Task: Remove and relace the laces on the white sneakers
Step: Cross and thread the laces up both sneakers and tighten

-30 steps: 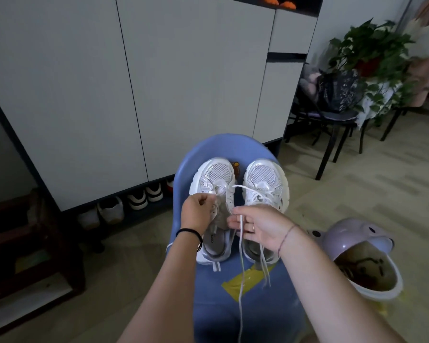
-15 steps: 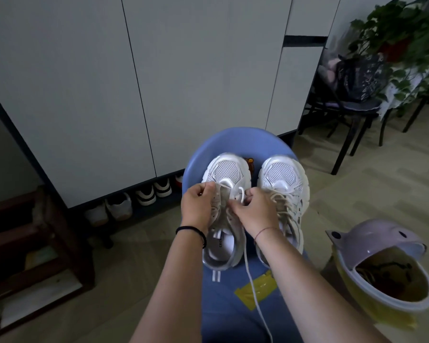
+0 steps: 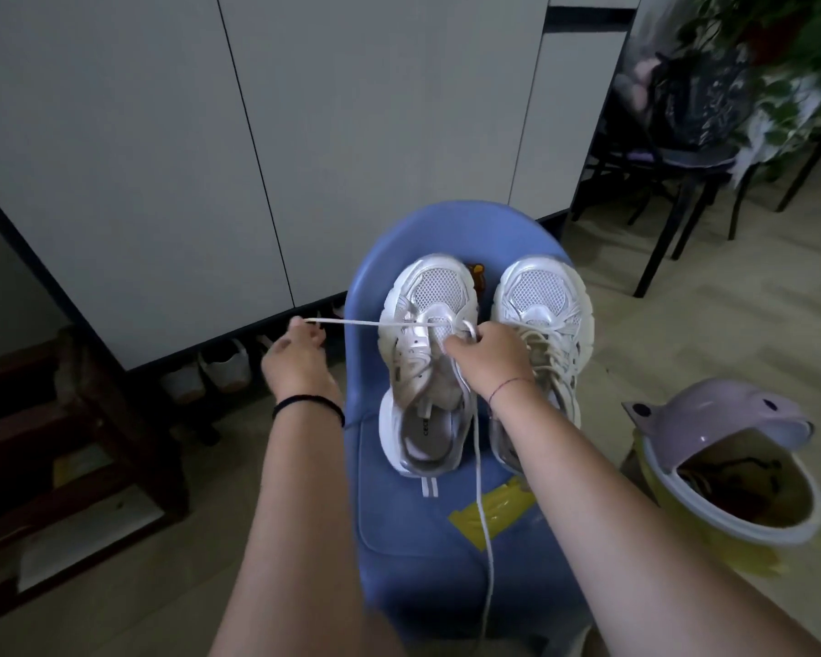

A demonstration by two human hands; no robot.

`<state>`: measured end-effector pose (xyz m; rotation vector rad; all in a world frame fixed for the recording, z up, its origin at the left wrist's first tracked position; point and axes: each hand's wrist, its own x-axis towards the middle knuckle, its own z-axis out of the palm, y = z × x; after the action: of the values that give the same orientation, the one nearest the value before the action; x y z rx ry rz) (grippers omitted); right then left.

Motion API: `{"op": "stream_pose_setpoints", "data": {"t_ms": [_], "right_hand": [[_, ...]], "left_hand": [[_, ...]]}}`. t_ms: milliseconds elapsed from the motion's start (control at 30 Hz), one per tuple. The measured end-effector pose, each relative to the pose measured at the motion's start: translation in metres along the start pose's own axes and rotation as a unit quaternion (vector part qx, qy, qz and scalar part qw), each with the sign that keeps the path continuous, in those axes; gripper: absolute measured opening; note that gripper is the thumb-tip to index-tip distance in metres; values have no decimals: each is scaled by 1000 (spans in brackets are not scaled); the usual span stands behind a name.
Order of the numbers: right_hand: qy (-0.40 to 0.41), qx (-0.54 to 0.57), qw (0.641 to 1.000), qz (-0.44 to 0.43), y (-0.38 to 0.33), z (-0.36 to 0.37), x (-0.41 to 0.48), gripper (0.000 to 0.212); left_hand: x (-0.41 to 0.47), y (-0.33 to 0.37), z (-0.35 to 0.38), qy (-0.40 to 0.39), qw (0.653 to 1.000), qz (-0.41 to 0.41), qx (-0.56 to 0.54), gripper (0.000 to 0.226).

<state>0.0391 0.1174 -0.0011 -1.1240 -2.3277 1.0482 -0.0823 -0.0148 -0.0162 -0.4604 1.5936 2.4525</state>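
Home entryway: tall white cabinets (image 3: 162,158), shoes (image 3: 226,369) under them, potted plant (image 3: 787,64), dark chair (image 3: 674,168)

Two sneakers (image 3: 487,343) side by side on a chair (image 3: 399,538), cabinet (image 3: 257,135) behind.

Black elastic band (image 3: 308,404) worn just below the left hand (image 3: 297,360), centre-left. Thin red thread (image 3: 510,385) just below the right hand (image 3: 487,355).

Two white sneakers (image 3: 428,296) and a yellow strip (image 3: 491,512) lie on the blue chair (image 3: 399,552).
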Motion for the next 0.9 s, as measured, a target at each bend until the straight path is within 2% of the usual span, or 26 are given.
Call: {"op": "stream_pose_setpoints", "data": {"t_ms": [67,100,200,300,400,667,767,900], "right_hand": [[-3,1,1000,1,1,0,1,26],[-4,0,1000,1,1,0,2,26],[-7,-11,1000,1,1,0,2,31],[-9,-9,1000,3,1,0,3,29],[-8,-7,1000,-1,0,1,3,25],[-10,-15,1000,-2,0,1,2,24],[-12,-12,1000,-3,-1,0,1,24],[-15,-2,1000,3,-3,-2,0,23]], "left_hand": [[8,10,-14,40,998,-25,-29,37],[10,12,-19,37,999,-17,28,33],[3,6,-19,-66,965,91,238,20],[-11,-4,-6,-176,912,184,322,12],[-19,-16,3,-241,875,186,376,12],[-31,-25,9,-265,843,218,414,21],[-32,-25,9,-264,828,234,436,16],[-30,-26,9,-258,829,234,438,11]]}}
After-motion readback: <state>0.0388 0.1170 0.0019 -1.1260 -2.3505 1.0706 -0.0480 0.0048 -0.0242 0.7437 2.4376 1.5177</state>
